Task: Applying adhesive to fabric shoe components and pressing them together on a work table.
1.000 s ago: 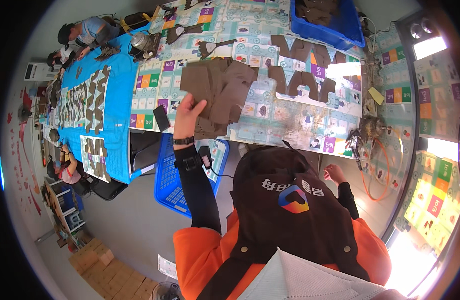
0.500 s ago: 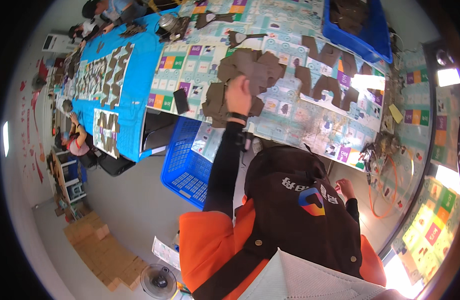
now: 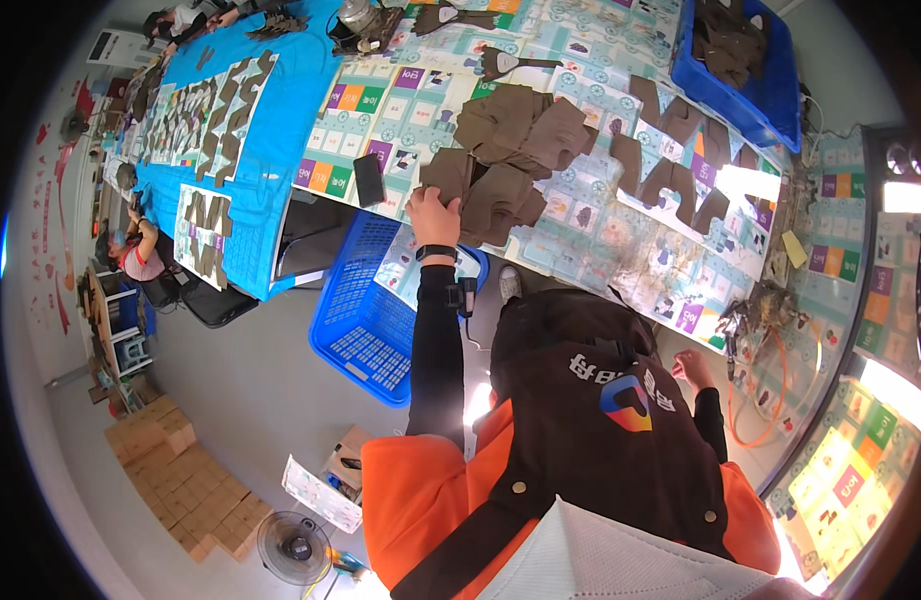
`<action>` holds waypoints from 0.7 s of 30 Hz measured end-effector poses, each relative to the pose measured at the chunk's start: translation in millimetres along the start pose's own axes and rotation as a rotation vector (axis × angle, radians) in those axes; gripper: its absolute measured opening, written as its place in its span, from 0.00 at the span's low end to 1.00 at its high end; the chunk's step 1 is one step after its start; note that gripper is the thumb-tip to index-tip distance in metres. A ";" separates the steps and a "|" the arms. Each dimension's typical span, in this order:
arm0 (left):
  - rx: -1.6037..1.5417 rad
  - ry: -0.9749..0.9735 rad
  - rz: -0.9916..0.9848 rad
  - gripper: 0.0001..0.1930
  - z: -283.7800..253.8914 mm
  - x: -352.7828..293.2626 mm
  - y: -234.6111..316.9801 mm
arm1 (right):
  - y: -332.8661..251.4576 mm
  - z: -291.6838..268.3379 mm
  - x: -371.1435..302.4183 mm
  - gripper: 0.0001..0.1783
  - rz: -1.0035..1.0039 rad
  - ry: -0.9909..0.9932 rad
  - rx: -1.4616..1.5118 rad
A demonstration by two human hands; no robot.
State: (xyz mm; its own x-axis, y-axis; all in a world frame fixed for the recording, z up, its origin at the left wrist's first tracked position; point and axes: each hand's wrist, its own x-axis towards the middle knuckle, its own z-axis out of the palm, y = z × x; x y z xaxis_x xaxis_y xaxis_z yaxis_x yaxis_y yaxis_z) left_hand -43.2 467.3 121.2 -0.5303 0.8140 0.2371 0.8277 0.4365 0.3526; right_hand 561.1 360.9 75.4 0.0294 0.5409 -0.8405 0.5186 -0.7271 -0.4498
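My left hand (image 3: 433, 218) is at the lower left edge of a pile of brown cut pieces (image 3: 525, 128), fingers bent and pinching the rim of a brown piece (image 3: 445, 170). The pieces look like flat sheet material with shaped edges, stacked loosely and overlapping. At my right side, short of the table, my right hand (image 3: 693, 370) hangs with its fingers curled in; I see nothing in it. A black phone (image 3: 368, 181) lies just left of the pile. More brown shapes (image 3: 670, 185) are laid out on a white sheet to the right.
A blue bin (image 3: 755, 95) with brown pieces stands at the far right. Below the table's left part sits a blue basket (image 3: 355, 335). Cables and an orange hose (image 3: 770, 420) hang at the right edge. People work at the blue-covered table (image 3: 280, 150).
My left hand has moved from above the middle of the pile down and left to its near left edge. The view has shifted a little. My right hand stays much the same.
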 end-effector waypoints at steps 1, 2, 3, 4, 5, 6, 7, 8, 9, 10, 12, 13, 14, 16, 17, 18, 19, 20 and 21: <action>0.003 -0.091 -0.075 0.20 2.8 -1.0 1.0 | -2.8 -0.5 0.7 0.12 -0.004 -0.002 -0.002; -0.001 -0.091 -0.076 0.20 4.3 -3.2 1.0 | -5.9 -0.3 1.4 0.12 -0.009 -0.006 -0.005; -0.023 -0.099 -0.101 0.20 4.9 -5.7 4.8 | -6.4 -0.7 0.5 0.12 -0.006 0.002 -0.002; -0.046 -0.110 -0.126 0.20 1.9 -8.6 12.0 | -5.5 -1.4 -0.9 0.11 -0.011 0.009 0.002; -0.042 -0.064 -0.080 0.17 -0.9 -13.2 20.3 | -4.8 -1.8 -2.0 0.11 -0.017 0.014 0.005; -0.044 -0.066 -0.081 0.17 -3.2 -16.6 24.6 | -9.0 0.1 -4.9 0.11 -0.015 0.015 0.004; -0.023 -0.052 -0.016 0.16 -4.3 -19.5 27.9 | -12.8 1.8 -8.6 0.11 -0.005 0.022 -0.014; -0.003 -0.038 0.049 0.16 -4.3 -23.6 31.6 | -17.0 3.6 -11.4 0.11 0.006 0.028 -0.032; -0.080 -0.062 0.160 0.19 -3.6 -29.2 35.7 | -21.7 4.1 -13.0 0.11 0.004 0.026 -0.037; -0.077 -0.062 0.151 0.19 -5.0 -33.7 43.7 | -21.9 4.8 -14.5 0.11 0.016 0.028 -0.062; -0.178 -0.079 0.263 0.21 -4.9 -41.2 58.0 | -22.2 4.3 -16.1 0.10 0.030 0.028 -0.095; -0.178 -0.080 0.256 0.21 -3.6 -44.9 59.4 | -22.1 3.5 -16.3 0.10 0.039 0.031 -0.094; -0.178 -0.099 0.210 0.19 -3.1 -47.8 60.8 | -22.3 2.0 -16.2 0.10 0.047 0.036 -0.093; -0.177 -0.116 0.163 0.17 -2.3 -48.4 56.7 | -26.5 1.1 -16.2 0.10 0.055 0.036 -0.078; -0.249 -0.145 0.058 0.14 -3.4 -46.8 51.2 | -28.4 0.3 -16.2 0.10 0.063 0.039 -0.058; -0.323 -0.177 -0.046 0.11 -6.2 -44.5 48.9 | -25.6 -2.0 -14.3 0.10 0.065 0.042 -0.058; -0.228 -0.159 -0.076 0.09 -11.1 -40.2 50.4 | -23.2 -4.5 -11.8 0.10 0.066 0.043 -0.058; -0.232 -0.162 -0.075 0.09 -8.3 -37.2 49.5 | -20.1 -6.7 -10.0 0.10 0.067 0.044 -0.057; -0.096 -0.032 0.005 0.08 -5.8 -33.3 43.9 | -22.1 -5.0 -8.5 0.10 0.063 0.037 -0.062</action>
State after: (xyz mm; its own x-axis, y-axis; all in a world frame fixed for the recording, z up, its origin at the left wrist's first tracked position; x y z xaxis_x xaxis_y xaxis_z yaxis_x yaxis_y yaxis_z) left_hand 9.8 457.1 134.1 -0.5186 0.8287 0.2103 0.8083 0.3950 0.4367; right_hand 553.7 374.5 94.0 0.0946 0.5109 -0.8544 0.5667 -0.7333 -0.3757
